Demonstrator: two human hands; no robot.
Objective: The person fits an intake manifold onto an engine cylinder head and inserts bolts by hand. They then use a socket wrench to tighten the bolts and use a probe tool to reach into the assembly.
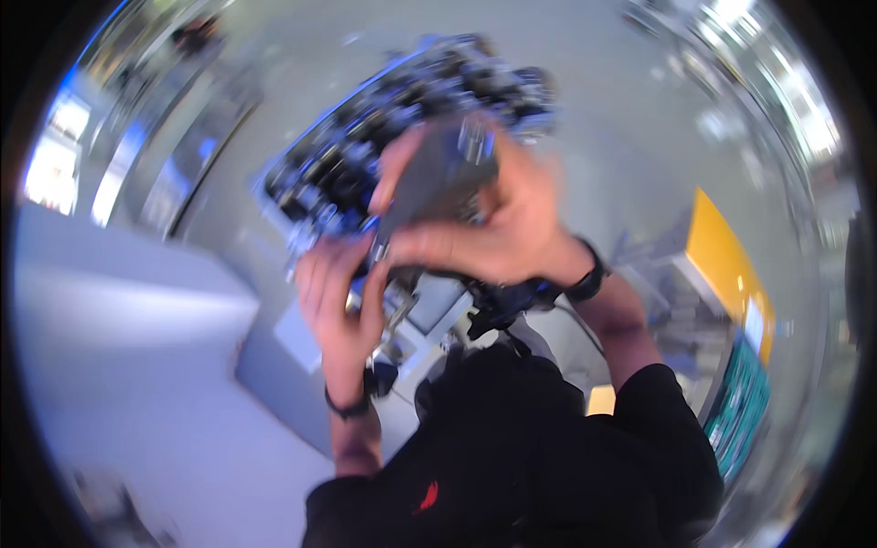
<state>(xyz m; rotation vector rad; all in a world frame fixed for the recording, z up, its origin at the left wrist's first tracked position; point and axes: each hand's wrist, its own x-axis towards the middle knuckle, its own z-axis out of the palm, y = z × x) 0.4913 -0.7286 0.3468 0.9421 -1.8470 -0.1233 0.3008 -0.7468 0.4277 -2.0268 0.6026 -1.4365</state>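
Note:
My right hand [507, 219] is wrapped round a dark grey, elongated part [438, 178], lifted in front of me. A shiny metal piece shows at its wide upper end, and it narrows toward my left hand. My left hand [338, 297] has its thumb and fingers closed at the lower narrow end, around a small metal tip. Motion blurs both hands, and the exact kind of the part cannot be made out. Beyond it sits a tray [333, 105] with a blue edge, packed with many black and silver parts [438, 78].
A pale, large surface [128, 347] takes up the left. At the right stands a box with a yellow panel [726, 256], near a teal ribbed stack [740, 402]. Below my hands lie a grey square item [434, 306] and black gear [512, 301]. Blurred shelving lines the far edges.

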